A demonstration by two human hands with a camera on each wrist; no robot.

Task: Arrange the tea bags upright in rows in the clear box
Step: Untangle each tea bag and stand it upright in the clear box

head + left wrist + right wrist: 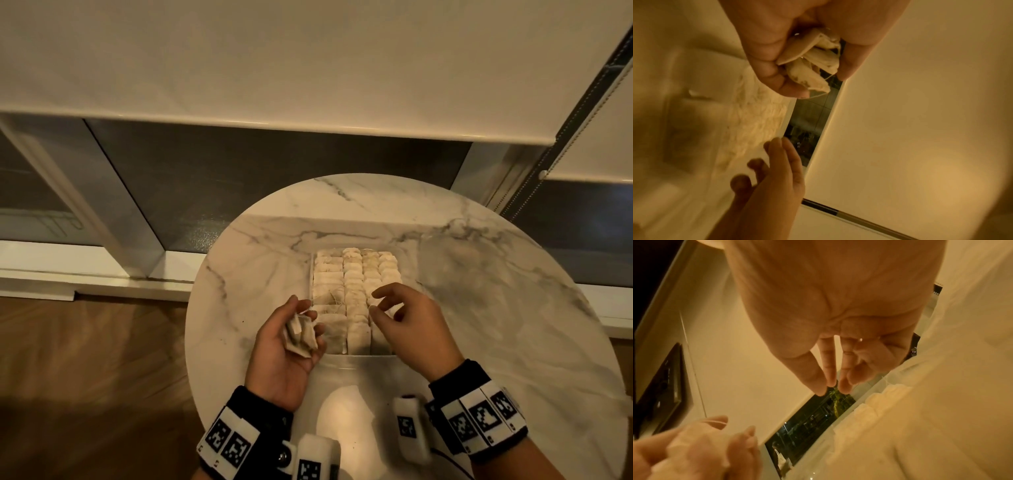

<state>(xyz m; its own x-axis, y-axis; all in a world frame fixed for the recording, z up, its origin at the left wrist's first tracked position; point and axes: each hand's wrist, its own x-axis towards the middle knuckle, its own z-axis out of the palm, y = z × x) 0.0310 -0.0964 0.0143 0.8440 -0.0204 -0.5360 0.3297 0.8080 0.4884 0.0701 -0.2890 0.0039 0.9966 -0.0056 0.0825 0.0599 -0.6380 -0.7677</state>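
A clear box (311, 274) stands on the round marble table (479, 308), packed with rows of pale tea bags (356, 284) standing upright. My left hand (291, 342) is palm up at the box's near left corner and grips a small bunch of tea bags (301, 334); the left wrist view shows this bunch (813, 58) between thumb and fingers. My right hand (394, 315) hovers over the near right rows with relaxed fingers (828, 373) and holds nothing. The rows in the box (879, 402) show blurred beneath it.
The table's rim (191, 325) drops to a wooden floor (85, 377) on the left. A window with a roller blind (274, 68) stands behind the table. Bare marble lies on both sides of the box.
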